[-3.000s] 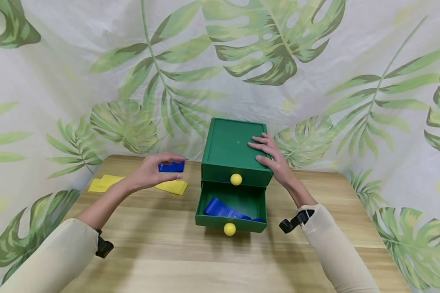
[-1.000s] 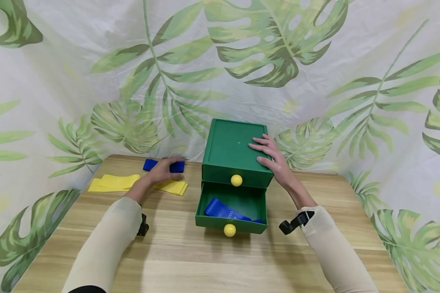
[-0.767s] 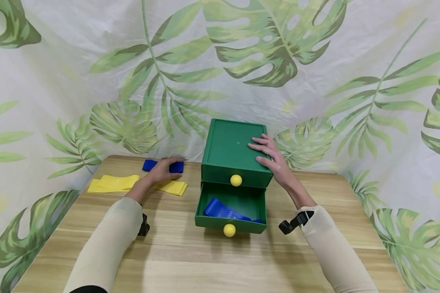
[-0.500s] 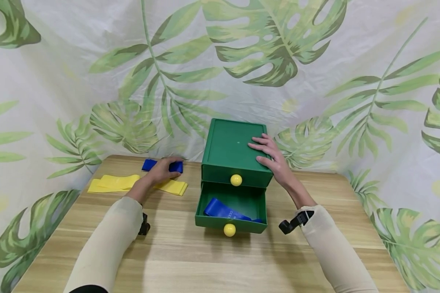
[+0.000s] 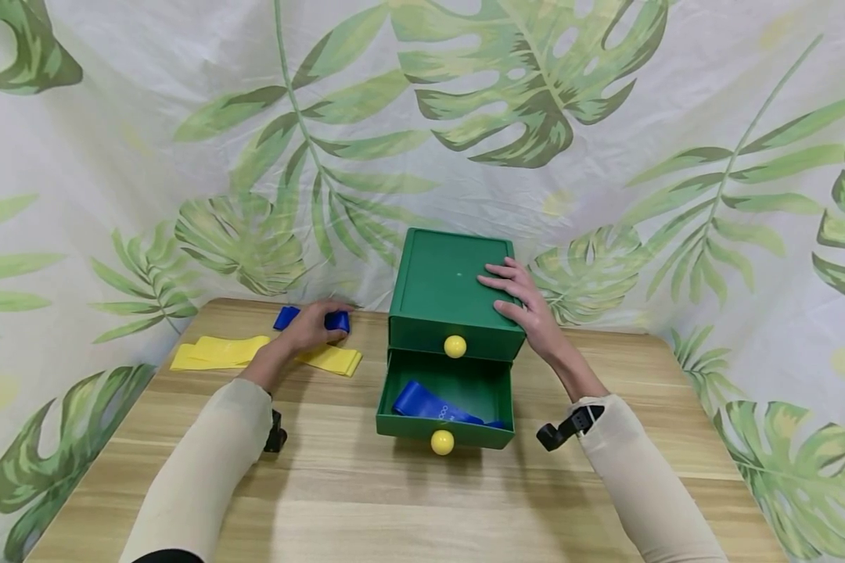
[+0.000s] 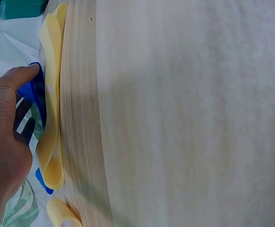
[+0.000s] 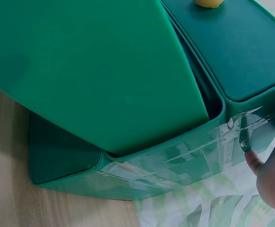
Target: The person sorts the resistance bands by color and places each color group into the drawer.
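Observation:
At the back left of the table, my left hand (image 5: 312, 326) pinches a folded blue resistance band (image 5: 337, 321). In the left wrist view the thumb lies on the near side of the blue band (image 6: 39, 90), with fingers behind it. A folded yellow resistance band (image 5: 332, 359) lies just in front, partly hidden by the hand. My right hand (image 5: 528, 305) rests with spread fingers on the top right edge of a green drawer cabinet (image 5: 444, 274). Its lower drawer (image 5: 387, 403) is pulled out, and another blue resistance band (image 5: 429, 403) lies inside.
A second yellow band (image 5: 218, 353) lies at the left of the wooden table (image 5: 366, 508). The upper drawer is closed, with a yellow knob (image 5: 454, 346). Clear tape (image 7: 175, 153) covers the cabinet's side. A leaf-print cloth (image 5: 366, 156) hangs behind the table.
Since three seconds ago, my left hand has come forward onto the blue band and taken hold of it. Over the last second its right end has shifted slightly left. My right hand stays put.

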Available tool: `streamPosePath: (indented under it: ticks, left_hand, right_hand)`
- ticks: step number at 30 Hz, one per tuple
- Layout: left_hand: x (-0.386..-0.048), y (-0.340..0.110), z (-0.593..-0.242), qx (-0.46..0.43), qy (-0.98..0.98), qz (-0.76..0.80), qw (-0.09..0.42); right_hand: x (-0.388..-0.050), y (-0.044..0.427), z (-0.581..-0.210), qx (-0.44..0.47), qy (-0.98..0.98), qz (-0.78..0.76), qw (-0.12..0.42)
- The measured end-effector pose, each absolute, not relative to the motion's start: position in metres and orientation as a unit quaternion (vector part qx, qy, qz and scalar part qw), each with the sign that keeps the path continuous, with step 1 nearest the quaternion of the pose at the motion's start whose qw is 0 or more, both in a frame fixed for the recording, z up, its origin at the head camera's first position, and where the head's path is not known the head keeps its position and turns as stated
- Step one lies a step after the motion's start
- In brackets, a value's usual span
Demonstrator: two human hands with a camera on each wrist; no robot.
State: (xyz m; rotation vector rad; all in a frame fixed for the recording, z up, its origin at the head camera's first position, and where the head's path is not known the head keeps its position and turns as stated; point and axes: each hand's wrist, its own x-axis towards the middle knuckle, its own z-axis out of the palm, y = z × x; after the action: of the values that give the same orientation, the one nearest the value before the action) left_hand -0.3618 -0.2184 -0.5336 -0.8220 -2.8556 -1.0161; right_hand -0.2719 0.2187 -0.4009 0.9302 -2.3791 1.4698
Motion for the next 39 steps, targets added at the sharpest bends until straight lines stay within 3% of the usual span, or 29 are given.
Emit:
streamPosePath:
  ticks: [11,30,39]
  left_hand:
    - [-0.355,-0.219,-0.526,-0.272,-0.901,-0.334,0.043]
    - [-0.343,-0.213,-0.510,-0.268,-0.873,-0.402,0.072]
    - [-0.339,-0.213,-0.503,-0.271,-0.856,-0.425,0.117]
  right_hand:
    - [-0.272,0.218,-0.401,0.317,-0.801,0.498,0.099]
    - [-0.272,0.218,-0.402,0.318,-0.799,0.500,0.102]
    - [-0.273,0.219,-0.402,0.318,-0.798,0.501,0.101]
